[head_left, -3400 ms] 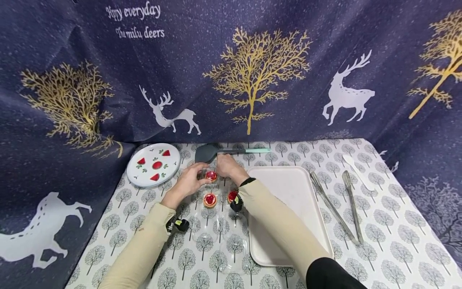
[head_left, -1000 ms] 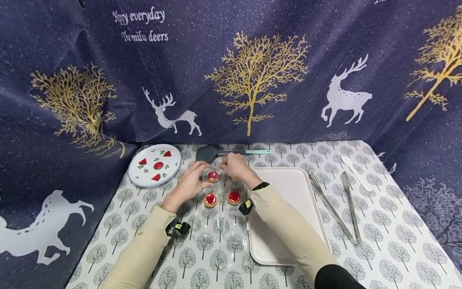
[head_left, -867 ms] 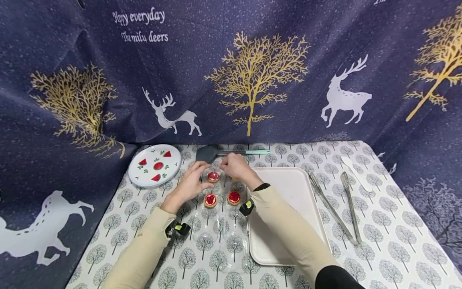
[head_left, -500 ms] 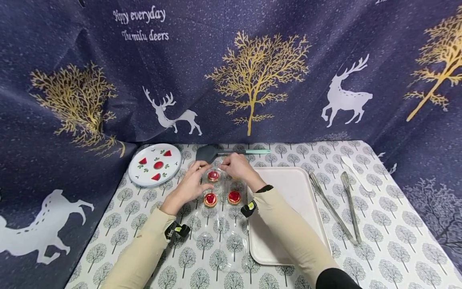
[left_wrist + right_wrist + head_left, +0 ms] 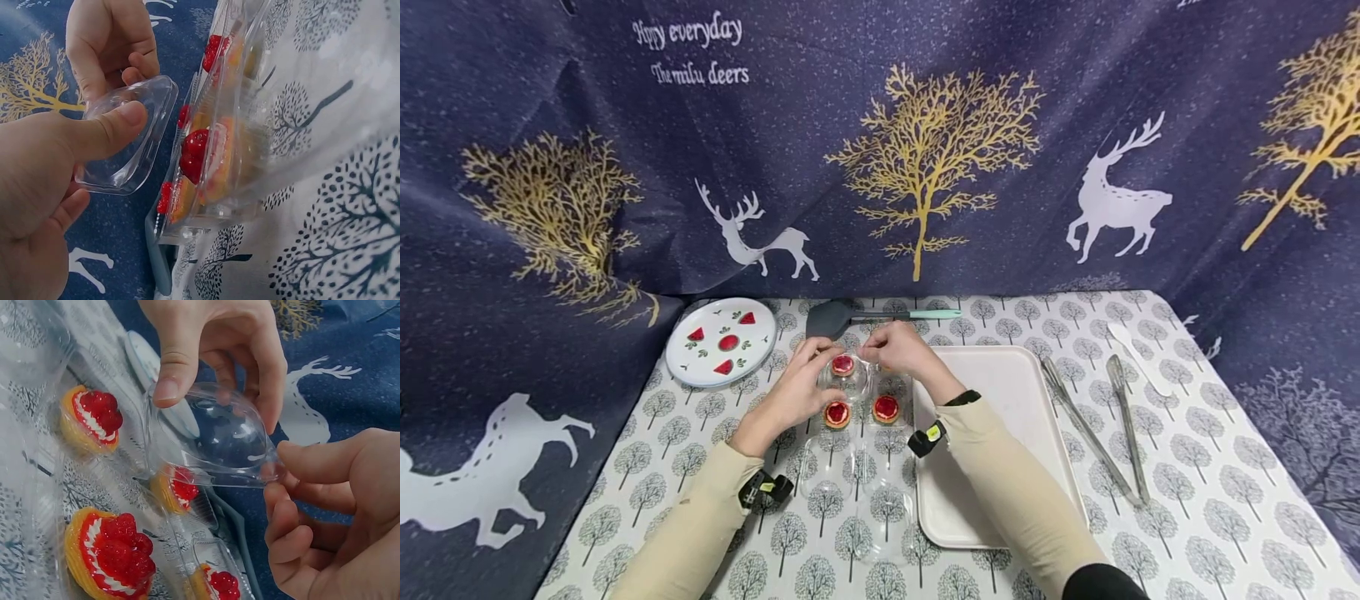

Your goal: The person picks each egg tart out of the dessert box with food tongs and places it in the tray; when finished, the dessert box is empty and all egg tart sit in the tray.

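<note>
My left hand (image 5: 797, 387) holds a small clear plastic domed lid (image 5: 215, 434) between thumb and fingers, above the tarts. At the lid's corner, my right hand (image 5: 901, 348) pinches the edge with thumb and forefinger, plain in the right wrist view. Beneath lies a clear plastic tart container (image 5: 247, 181) with several fruit tarts in it. A heart-topped red tart (image 5: 837, 415) and another red tart (image 5: 885, 408) sit in the nearer row. One far-row tart (image 5: 842, 365) shows through the lid; the one beside it is mostly hidden by my right hand.
Nearer me lie clear empty domes (image 5: 886, 512). To the right is a cream tray (image 5: 1000, 450), then metal tongs (image 5: 1093, 429) and a white utensil (image 5: 1138, 354). A spatula (image 5: 829, 320) lies behind, a plate (image 5: 700, 358) at the back left.
The clear lid now shows between both hands, over the far-left tart. Compared with 3.4 s ago, my right hand and forearm have shifted right, uncovering the near-right tart.
</note>
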Demonstrator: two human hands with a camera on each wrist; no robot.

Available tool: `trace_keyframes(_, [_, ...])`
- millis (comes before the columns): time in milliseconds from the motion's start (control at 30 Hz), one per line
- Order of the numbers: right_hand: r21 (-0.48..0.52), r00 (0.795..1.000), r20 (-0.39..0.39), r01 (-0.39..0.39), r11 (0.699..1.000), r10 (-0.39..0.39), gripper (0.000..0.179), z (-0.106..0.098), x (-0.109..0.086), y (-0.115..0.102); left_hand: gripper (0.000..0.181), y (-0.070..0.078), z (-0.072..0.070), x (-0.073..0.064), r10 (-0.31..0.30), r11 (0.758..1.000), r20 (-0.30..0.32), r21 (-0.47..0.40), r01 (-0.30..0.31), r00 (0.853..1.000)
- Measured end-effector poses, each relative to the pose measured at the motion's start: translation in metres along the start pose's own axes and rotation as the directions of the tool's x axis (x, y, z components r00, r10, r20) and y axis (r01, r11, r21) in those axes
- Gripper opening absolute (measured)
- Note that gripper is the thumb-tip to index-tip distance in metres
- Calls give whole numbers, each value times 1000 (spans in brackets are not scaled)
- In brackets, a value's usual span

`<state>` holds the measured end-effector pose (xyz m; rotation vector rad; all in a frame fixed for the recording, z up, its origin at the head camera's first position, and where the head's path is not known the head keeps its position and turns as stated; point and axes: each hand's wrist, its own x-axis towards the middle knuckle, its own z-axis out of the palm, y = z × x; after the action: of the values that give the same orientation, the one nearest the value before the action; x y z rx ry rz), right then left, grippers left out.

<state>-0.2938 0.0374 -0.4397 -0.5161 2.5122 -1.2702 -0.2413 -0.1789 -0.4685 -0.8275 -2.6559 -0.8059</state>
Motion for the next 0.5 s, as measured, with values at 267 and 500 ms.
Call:
trace_keyframes(267, [263, 995, 99, -55, 963, 30, 43, -1, -9, 3, 72, 3, -3, -4, 86, 996, -68, -31, -88, 994])
trace_keyframes(500, [443, 969, 239, -168, 881, 64, 41, 2, -16, 7, 73, 8, -6, -7, 129, 990, -100, -40, -133, 987])
